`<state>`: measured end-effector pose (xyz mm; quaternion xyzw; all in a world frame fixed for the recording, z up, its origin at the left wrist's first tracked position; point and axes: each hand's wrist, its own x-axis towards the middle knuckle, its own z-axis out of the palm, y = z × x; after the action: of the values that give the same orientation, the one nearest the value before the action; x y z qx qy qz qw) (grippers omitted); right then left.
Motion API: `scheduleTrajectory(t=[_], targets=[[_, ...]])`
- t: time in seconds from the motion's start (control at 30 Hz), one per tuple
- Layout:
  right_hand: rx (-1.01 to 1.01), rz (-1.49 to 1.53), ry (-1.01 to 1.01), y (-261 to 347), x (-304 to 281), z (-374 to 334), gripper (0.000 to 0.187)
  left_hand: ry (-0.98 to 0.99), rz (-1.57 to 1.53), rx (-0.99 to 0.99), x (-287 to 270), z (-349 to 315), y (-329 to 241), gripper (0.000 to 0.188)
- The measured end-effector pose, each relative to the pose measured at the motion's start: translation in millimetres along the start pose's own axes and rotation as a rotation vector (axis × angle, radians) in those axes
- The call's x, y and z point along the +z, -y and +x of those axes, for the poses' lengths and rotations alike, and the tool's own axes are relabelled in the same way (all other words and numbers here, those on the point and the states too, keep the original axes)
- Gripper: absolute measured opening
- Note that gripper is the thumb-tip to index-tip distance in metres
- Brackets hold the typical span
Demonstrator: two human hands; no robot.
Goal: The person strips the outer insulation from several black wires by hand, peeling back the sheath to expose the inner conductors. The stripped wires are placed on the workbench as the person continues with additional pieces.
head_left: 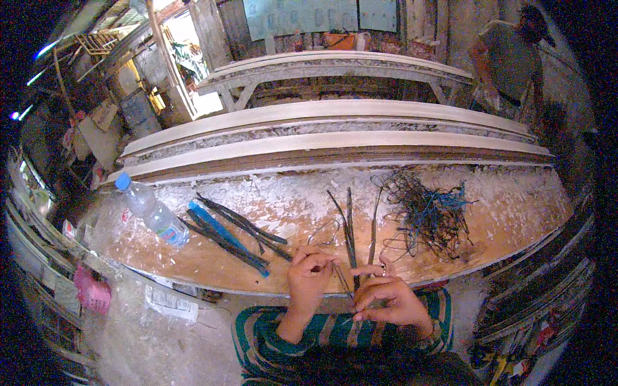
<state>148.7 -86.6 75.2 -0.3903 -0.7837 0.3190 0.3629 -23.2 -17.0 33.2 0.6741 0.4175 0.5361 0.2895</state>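
A plaster-flecked workbench (212,257) is backed by long mouldings (335,145). At its near edge, thin dark strips (351,241) are pinched by the left hand (309,276) and right hand (389,299).

We see a workshop lit mostly by daylight from a doorway (193,71) at the upper left, which is blown out to near white. The counter (283,199) catches soft, even light, and its pale crust reads bright without hard glare. Shadows are faint and short. Toward the rim the frame darkens to black corners, and the long pale boards (335,132) bow strongly from fisheye distortion. Small light streaks flare at the far left edge. The centre is fairly sharp; the edges turn smeared and noisy, and the person (508,58) at the upper right looks dim and soft.
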Motion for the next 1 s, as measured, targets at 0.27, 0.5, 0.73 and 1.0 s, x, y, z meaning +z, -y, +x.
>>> scheduleTrajectory(t=[0.27,0.5,0.73,1.0], targets=[[0.146,-0.02,-0.375,-9,3,-3,0.011,0.308,-0.089,0.059,8,-8,-13,0.012],[0.118,-0.519,-0.715,-13,1,3,0.016,0.515,-0.182,0.053,7,-11,-25,0.01],[0.24,-0.563,-0.911,-19,-12,-1,0.022,0.829,-0.47,0.141,23,-33,-48,0.008],[0.156,-0.427,-0.851,-24,-19,-5,0.012,0.849,-0.8,-0.08,25,-35,-27,0.01]])
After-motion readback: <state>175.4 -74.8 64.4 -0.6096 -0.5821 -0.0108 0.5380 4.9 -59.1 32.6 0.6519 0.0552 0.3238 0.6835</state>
